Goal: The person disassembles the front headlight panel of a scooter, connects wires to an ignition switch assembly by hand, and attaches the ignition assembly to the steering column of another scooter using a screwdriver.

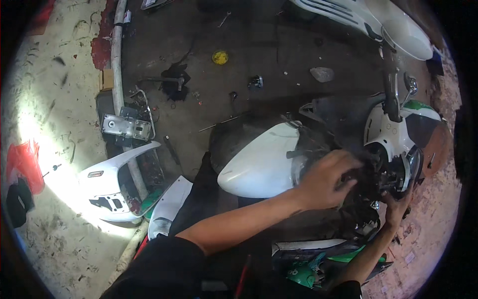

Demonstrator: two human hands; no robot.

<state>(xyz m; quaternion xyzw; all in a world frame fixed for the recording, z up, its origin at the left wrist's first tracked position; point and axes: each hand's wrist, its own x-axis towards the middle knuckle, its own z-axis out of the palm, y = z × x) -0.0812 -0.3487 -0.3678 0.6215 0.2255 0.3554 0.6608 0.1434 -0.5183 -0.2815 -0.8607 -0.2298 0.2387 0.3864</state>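
Observation:
A partly stripped white scooter lies before me, its dark wiring and inner parts (366,199) bared. My left hand (331,179) reaches over these parts with its fingers curled. Whatever sits between thumb and fingers is too dark to make out. Close by its wrist is a white teardrop-shaped panel (261,167). On the right, my right hand (397,207) holds the lower edge of the scooter's white front housing (406,172), some fingers hidden behind it. Above that housing stand a handlebar grip (393,99) and a white-and-green cover (398,122).
A white body panel (102,187) and a metal box-like part (127,127) lie at left beside a pale pipe (117,65). On the dark floor are a hammer (172,80), a wrench (224,20) and a yellow dish (220,57). Green panels (303,274) lie at the lower right.

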